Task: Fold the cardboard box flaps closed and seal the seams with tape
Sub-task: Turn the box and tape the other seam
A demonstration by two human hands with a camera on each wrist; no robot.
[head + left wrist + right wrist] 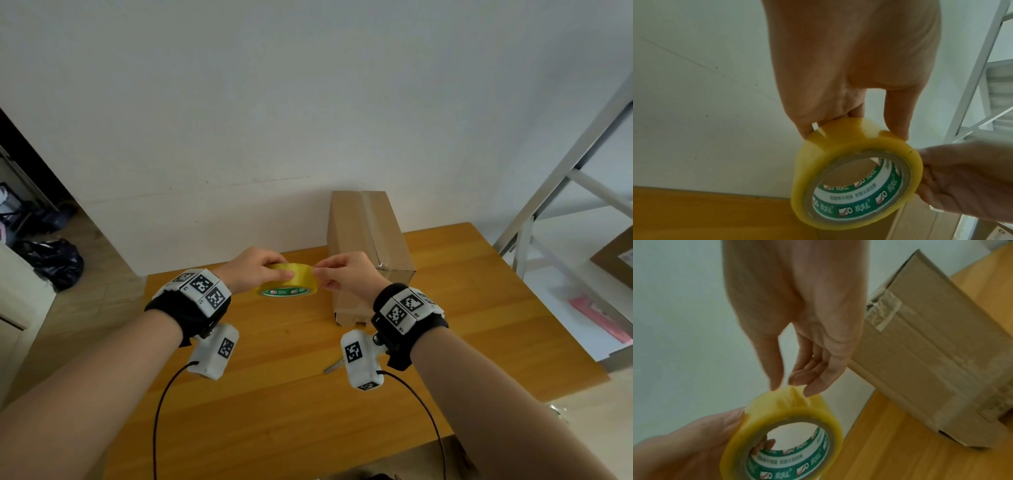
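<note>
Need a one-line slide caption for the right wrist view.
Right hand pinches the loose end of the yellow tape roll held by the left hand, beside the cardboard box.

Both bare forearms reach forward side by side, each wrist strapped with a black band. The left hand [255, 269] curls thumb and fingers around the tape roll [291, 279], its grip on the outer rim. The right hand [346, 274] pinches the roll's loose end between thumb and fingertips [812, 391], other fingers tucked.
</note>
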